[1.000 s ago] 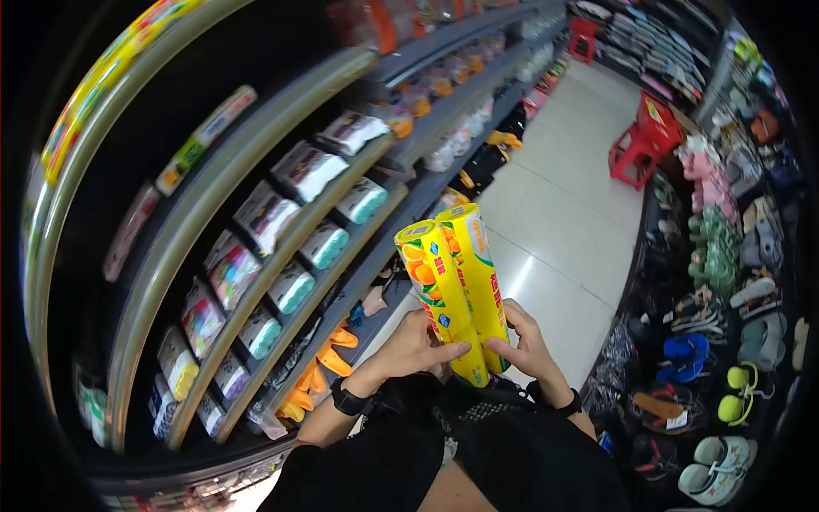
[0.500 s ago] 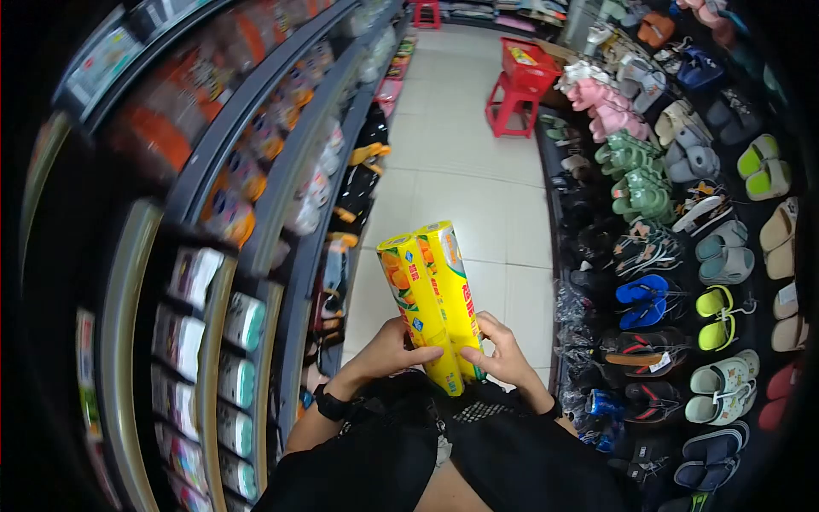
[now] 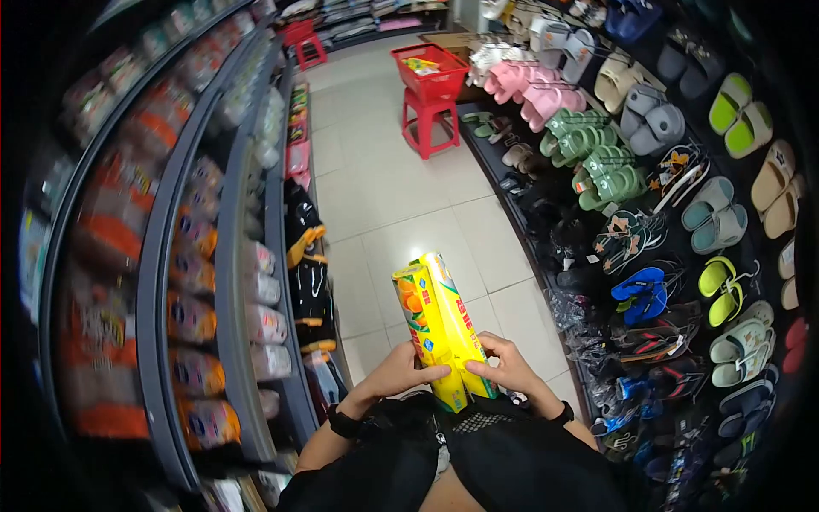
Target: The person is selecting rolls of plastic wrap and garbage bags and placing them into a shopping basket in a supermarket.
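Note:
Close to my body, at waist height, is a pair of long yellow packs (image 3: 441, 322) lying side by side, printed with oranges and red lettering. My left hand (image 3: 406, 369) grips them along the left side, its thumb on top. On the right side my right hand (image 3: 502, 363) holds them with its thumb pressed on the upper face. Both thumbs almost meet near the lower end. The packs tilt away from me, their far ends over the floor. Most of the fingers are hidden underneath.
A red basket (image 3: 431, 72) with a yellow item inside stands on a red stool (image 3: 426, 128) ahead. Shelves of packaged goods (image 3: 200, 367) line the left. Slippers and sandals (image 3: 644, 290) hang on the right. A tiled aisle (image 3: 401, 205) runs between, with another red stool (image 3: 305, 43) farther off.
My view has swung right and moved forward along the aisle, so the basket and stool appear nearer and farther left. Both hands keep their hold on the yellow packs.

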`<action>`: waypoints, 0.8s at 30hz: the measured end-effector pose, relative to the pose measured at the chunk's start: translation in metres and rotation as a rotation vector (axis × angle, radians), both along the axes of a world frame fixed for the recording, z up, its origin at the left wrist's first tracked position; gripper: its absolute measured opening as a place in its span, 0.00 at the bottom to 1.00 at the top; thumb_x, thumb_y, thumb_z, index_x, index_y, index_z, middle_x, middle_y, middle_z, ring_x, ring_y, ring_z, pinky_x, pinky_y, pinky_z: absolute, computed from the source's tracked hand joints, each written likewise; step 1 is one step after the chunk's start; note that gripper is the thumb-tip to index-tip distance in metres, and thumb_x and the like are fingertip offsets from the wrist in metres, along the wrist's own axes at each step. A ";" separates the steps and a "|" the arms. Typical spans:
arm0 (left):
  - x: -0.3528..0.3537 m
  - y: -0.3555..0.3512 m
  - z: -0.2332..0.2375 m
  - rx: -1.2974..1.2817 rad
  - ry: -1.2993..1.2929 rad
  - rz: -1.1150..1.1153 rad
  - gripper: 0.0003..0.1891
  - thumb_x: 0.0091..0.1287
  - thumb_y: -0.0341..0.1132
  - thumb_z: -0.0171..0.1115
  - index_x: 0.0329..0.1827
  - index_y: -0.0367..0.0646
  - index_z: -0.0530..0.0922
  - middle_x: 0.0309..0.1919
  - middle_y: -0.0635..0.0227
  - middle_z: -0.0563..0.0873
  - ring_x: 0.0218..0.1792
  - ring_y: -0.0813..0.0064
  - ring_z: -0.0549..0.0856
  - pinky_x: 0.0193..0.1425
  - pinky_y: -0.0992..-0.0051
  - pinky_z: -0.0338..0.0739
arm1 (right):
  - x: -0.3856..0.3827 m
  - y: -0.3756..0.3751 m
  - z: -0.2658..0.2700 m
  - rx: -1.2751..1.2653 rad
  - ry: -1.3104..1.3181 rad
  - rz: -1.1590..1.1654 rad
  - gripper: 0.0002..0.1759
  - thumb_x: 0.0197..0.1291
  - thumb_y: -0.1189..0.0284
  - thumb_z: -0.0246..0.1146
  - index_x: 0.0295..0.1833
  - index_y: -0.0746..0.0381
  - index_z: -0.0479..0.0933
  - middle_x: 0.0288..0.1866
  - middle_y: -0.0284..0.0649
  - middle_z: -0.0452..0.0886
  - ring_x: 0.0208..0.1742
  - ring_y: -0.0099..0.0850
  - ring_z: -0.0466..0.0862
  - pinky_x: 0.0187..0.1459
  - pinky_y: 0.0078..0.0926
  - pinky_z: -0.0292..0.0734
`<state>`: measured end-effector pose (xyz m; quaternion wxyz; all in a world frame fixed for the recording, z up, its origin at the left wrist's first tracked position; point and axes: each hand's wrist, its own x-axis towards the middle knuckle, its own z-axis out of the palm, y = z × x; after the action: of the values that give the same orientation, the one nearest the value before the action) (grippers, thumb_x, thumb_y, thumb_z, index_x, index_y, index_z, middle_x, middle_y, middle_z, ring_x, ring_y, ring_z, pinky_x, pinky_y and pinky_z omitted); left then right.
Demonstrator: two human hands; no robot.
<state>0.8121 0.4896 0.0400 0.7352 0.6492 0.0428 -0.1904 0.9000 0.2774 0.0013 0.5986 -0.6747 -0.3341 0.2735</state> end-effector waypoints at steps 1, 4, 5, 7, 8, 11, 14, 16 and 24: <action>0.025 0.007 -0.003 0.034 0.011 -0.028 0.22 0.59 0.36 0.65 0.53 0.34 0.71 0.45 0.65 0.81 0.43 0.76 0.81 0.45 0.77 0.78 | 0.023 0.004 0.000 -0.028 -0.001 0.010 0.22 0.55 0.63 0.65 0.50 0.67 0.74 0.41 0.39 0.76 0.37 0.25 0.76 0.39 0.22 0.72; 0.097 0.027 -0.005 0.060 0.018 -0.031 0.20 0.60 0.36 0.65 0.51 0.34 0.72 0.43 0.66 0.82 0.40 0.79 0.81 0.42 0.78 0.78 | 0.098 0.026 -0.009 -0.012 0.036 0.027 0.22 0.55 0.62 0.65 0.50 0.67 0.74 0.42 0.40 0.76 0.37 0.25 0.76 0.40 0.22 0.72; 0.123 0.036 -0.004 0.053 0.010 0.002 0.20 0.60 0.36 0.65 0.50 0.35 0.73 0.41 0.66 0.82 0.37 0.80 0.81 0.40 0.80 0.77 | 0.127 0.036 -0.011 0.032 0.060 0.051 0.23 0.55 0.62 0.65 0.50 0.67 0.74 0.41 0.40 0.76 0.37 0.26 0.76 0.40 0.23 0.72; 0.172 0.049 0.002 0.041 0.023 0.078 0.18 0.60 0.37 0.65 0.48 0.36 0.75 0.36 0.69 0.83 0.30 0.84 0.79 0.33 0.83 0.75 | 0.181 0.054 -0.005 0.061 0.000 0.061 0.23 0.55 0.61 0.65 0.50 0.67 0.75 0.41 0.40 0.75 0.36 0.26 0.76 0.39 0.23 0.72; 0.195 0.056 0.006 0.057 0.022 0.079 0.18 0.60 0.37 0.65 0.48 0.36 0.75 0.36 0.69 0.83 0.30 0.84 0.79 0.33 0.83 0.75 | 0.207 0.063 0.001 0.075 -0.052 0.058 0.24 0.55 0.60 0.65 0.50 0.66 0.75 0.40 0.40 0.75 0.36 0.26 0.75 0.38 0.23 0.72; 0.263 0.077 0.018 -0.027 0.004 0.201 0.16 0.60 0.37 0.64 0.46 0.37 0.75 0.33 0.71 0.82 0.26 0.85 0.77 0.29 0.85 0.72 | 0.293 0.089 0.023 0.046 -0.144 0.143 0.25 0.54 0.58 0.65 0.50 0.67 0.75 0.37 0.40 0.74 0.33 0.27 0.74 0.36 0.23 0.72; 0.321 0.098 0.028 0.020 -0.009 0.240 0.16 0.60 0.37 0.64 0.46 0.37 0.75 0.33 0.71 0.82 0.26 0.85 0.76 0.29 0.85 0.71 | 0.360 0.115 0.028 0.004 -0.175 0.201 0.26 0.53 0.56 0.65 0.46 0.67 0.75 0.34 0.40 0.73 0.30 0.28 0.73 0.33 0.23 0.70; 0.353 0.115 0.023 0.027 0.010 0.239 0.16 0.60 0.37 0.64 0.47 0.37 0.74 0.33 0.71 0.81 0.25 0.86 0.76 0.28 0.86 0.71 | 0.395 0.132 0.022 -0.028 -0.161 0.225 0.25 0.52 0.55 0.66 0.45 0.67 0.75 0.32 0.39 0.72 0.29 0.28 0.72 0.32 0.23 0.70; 0.489 0.217 -0.004 -0.061 0.042 0.293 0.17 0.60 0.38 0.64 0.47 0.37 0.74 0.30 0.72 0.80 0.24 0.85 0.76 0.27 0.85 0.70 | 0.532 0.235 -0.004 -0.052 -0.174 0.249 0.26 0.52 0.53 0.65 0.43 0.67 0.75 0.28 0.39 0.71 0.25 0.27 0.71 0.28 0.24 0.68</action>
<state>1.3013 0.7064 0.0362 0.7734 0.6092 0.1467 -0.0960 1.4321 0.5126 -0.0029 0.5112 -0.6643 -0.4587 0.2948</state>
